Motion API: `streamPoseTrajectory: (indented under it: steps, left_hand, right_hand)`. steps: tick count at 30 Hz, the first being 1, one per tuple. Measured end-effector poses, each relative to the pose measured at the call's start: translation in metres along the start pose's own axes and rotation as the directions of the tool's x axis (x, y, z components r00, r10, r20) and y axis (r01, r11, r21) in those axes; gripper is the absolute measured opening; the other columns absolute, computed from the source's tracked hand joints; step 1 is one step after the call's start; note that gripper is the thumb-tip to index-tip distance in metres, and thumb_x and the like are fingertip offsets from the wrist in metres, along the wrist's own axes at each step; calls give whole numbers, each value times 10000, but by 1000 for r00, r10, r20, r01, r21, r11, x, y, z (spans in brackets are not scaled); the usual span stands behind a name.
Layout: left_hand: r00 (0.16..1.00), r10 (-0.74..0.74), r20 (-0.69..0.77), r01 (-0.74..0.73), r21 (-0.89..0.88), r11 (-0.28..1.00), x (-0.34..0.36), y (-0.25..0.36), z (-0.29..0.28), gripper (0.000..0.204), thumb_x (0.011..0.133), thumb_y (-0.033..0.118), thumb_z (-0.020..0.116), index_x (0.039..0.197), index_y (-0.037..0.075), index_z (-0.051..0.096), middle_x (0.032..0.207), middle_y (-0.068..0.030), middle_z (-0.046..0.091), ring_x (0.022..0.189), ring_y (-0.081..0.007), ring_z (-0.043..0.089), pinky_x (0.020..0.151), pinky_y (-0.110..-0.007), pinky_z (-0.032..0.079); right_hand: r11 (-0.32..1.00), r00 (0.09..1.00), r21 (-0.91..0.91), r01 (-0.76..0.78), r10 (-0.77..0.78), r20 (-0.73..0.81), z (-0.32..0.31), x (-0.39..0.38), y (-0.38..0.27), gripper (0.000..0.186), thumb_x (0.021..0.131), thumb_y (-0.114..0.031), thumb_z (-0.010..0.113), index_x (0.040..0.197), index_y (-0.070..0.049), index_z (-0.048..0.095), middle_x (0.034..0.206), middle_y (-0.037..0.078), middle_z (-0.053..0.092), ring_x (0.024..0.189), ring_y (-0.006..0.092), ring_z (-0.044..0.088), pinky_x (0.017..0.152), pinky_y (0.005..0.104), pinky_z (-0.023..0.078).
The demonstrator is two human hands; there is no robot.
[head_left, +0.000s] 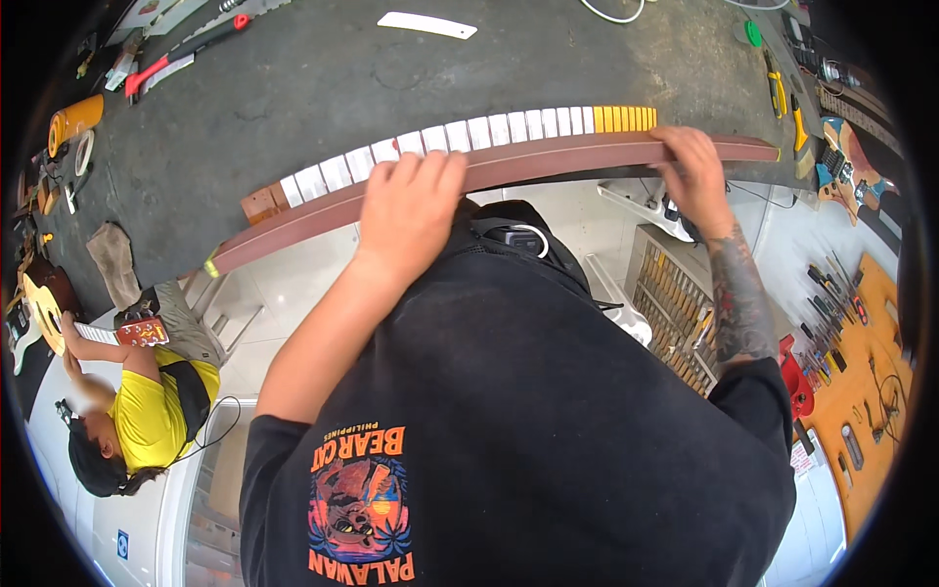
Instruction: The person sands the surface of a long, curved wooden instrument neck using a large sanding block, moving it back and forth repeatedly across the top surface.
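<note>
Two hands are laid on a long reddish-brown wooden strip running left to right along the near edge of the grey workbench, the left hand clasped over its middle, the right hand pinching nearer the right end; open bench lies beyond the taped fret slats

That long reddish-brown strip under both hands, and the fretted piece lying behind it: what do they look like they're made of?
The long strip looks like wood, dark reddish-brown with a smooth, satiny face; it could be stained, and no grain shows. The left hand and right hand press on it. The fretted piece looks like a wooden fingerboard covered between frets with white and yellow tape, probably masking tape.
</note>
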State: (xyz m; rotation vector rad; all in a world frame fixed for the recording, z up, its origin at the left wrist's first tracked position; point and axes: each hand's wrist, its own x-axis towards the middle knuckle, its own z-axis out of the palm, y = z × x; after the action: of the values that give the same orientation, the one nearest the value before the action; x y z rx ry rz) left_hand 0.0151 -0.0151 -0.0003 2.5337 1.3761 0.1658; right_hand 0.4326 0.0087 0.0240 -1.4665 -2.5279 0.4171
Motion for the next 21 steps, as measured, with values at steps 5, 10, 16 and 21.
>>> streamPoseTrajectory:
  steps: [5, 10, 16, 21]
  left_hand:
    - [999, -54, 8, 54, 7, 999, -41, -59, -16, 450, 766, 200, 796, 1189, 133, 656, 1060, -39, 653, 1015, -265, 624, 876, -430, 464]
    - [993, -119, 16, 118, 47, 992, -110, -150, -54, 545, 709, 58, 804, 1233, 97, 659, 1136, -88, 679, 1069, -319, 622, 932, -467, 464]
    - [999, 4, -54, -4, -5, 1000, -10, -16, -2, 379, 806, 138, 712, 1179, 103, 654, 1059, -53, 659, 1015, -277, 631, 865, -439, 480]
    - [999, -53, -1, 53, -92, 994, -5, -7, -6, 409, 786, 113, 725, 1187, 110, 642, 1073, -52, 661, 1024, -277, 635, 868, -439, 485]
  right_hand:
    - [999, 984, -6, 52, -52, -169, 44, 22, -67, 437, 751, -24, 786, 1179, -77, 719, 1093, 76, 752, 1039, 301, 707, 930, 446, 532]
    - [989, 987, 142, 34, -10, -162, 85, 81, -172, 444, 758, -76, 772, 1196, -74, 706, 1117, 71, 742, 1026, 267, 689, 932, 407, 516]
    - [998, 999, 43, -35, 36, -17, 13, -4, -19, 499, 772, -15, 810, 1256, -72, 706, 1195, 124, 734, 1148, 354, 669, 1033, 486, 500]
    - [1000, 998, 1, -25, 25, -53, 13, 2, -18, 530, 714, 41, 803, 1224, -56, 695, 1142, 152, 731, 1099, 364, 685, 980, 484, 533]
